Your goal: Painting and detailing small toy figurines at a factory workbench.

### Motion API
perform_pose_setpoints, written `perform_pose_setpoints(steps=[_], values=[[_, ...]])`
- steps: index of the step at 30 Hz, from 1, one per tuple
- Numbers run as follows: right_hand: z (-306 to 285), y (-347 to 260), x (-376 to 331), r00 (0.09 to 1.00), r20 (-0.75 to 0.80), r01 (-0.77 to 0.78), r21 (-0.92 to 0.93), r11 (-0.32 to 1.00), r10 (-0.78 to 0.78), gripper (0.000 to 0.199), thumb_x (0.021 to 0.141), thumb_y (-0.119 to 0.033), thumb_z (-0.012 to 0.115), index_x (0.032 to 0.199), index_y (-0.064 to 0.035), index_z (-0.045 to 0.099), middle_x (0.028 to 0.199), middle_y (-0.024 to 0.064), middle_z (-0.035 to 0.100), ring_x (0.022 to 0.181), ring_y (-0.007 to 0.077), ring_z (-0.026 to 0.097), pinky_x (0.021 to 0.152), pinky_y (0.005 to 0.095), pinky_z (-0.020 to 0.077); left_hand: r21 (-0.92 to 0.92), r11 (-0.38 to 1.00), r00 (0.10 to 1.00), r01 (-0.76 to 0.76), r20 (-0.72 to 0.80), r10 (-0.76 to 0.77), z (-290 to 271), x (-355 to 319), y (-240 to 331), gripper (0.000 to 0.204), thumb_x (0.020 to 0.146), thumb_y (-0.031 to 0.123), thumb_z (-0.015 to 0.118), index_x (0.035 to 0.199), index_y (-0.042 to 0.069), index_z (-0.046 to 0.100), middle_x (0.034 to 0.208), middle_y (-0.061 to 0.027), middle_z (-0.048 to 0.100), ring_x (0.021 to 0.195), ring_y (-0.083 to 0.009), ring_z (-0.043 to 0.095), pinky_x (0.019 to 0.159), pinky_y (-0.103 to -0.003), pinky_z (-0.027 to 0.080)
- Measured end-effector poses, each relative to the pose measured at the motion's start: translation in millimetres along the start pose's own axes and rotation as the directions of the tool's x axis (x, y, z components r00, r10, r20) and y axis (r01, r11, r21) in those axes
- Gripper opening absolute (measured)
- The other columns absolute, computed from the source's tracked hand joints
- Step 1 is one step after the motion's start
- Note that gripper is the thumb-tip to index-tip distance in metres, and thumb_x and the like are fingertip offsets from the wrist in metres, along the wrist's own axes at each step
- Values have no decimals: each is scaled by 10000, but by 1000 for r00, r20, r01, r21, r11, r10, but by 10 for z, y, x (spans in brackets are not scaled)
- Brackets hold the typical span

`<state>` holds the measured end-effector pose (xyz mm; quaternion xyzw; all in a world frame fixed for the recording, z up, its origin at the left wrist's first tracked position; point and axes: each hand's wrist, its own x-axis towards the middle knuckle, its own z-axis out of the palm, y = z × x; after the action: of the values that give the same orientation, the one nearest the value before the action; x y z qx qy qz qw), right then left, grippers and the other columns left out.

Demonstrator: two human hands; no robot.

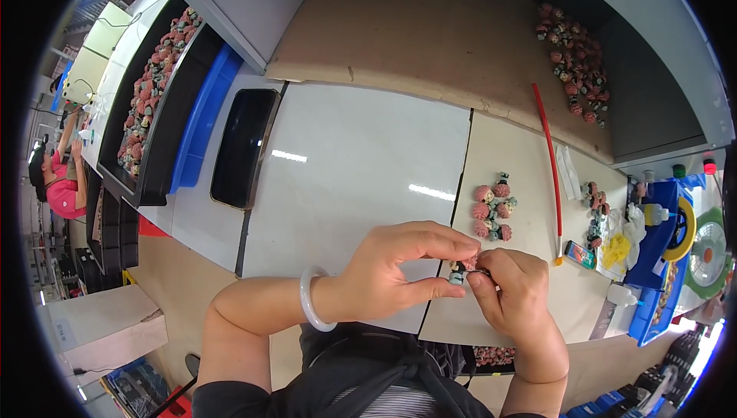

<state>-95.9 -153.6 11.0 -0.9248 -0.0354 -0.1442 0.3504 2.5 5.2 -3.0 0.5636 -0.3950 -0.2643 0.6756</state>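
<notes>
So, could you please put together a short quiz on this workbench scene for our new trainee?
1. True or false: both hands meet on one small figurine at the near edge of the white table.
2. What is worn on the left hand's wrist?
A. a watch
B. a pale bangle
C. a glove
3. Fill in: the small cluster of pink figurines lies just beyond the ____ hand.

Key: 1 true; 2 B; 3 right.
</notes>
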Motion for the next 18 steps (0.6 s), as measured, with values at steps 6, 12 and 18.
perform_pose_setpoints(steps=[6, 12, 18], values=[[-3, -46, -10, 995, 76, -68, 0, 998, 68, 149, 748, -134, 590, 687, -13, 529, 542, 101, 493, 435, 265, 475, 420, 332, 373, 31, 999, 1000, 14, -3, -14, -5, -15, 4, 425, 612, -30, 729, 1015, 20, 605, 1010, -142, 604, 905, -217, 598, 791, -306, 491], [-121, 38, -18, 973, 156, -223, 461, 859, 169, 216, 823, -178, 519, 685, -12, 510, 534, 63, 474, 409, 163, 424, 401, 266, 310, 11, 1000, 1000, 28, 11, -28, -10, -6, -1, 405, 624, -24, 721, 1010, 20, 606, 1031, -150, 587, 895, -208, 592, 775, -299, 494], [-95, 47, -21, 964, -130, -170, 365, 915, 231, 307, 894, -297, 435, 838, 3, 473, 582, 11, 443, 459, 55, 345, 423, 197, 244, 162, 986, 999, -46, -16, 49, -6, 34, 35, 407, 626, -3, 729, 1013, 47, 614, 974, -104, 541, 860, -180, 567, 750, -280, 498]])
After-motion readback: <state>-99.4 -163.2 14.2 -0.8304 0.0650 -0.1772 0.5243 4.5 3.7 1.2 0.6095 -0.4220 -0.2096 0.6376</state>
